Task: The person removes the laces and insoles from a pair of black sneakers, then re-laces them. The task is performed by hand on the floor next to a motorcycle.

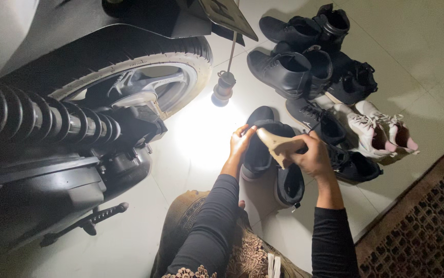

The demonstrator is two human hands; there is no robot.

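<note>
My left hand [240,145] grips the side of a black shoe [259,140] held above the tiled floor. My right hand [312,157] holds a beige wooden-handled brush [276,144] against the shoe's upper. A second black shoe [290,184] lies on the floor just below my right wrist. Both my arms wear black sleeves, and patterned brown cloth covers my knees at the bottom of the view.
A scooter's rear wheel [144,77] and black shock spring [31,121] fill the left. A hanging lamp [223,88] lights the white floor. Several black boots [294,67] and white sneakers [376,131] stand at the upper right. A brown doormat [428,226] lies at the lower right.
</note>
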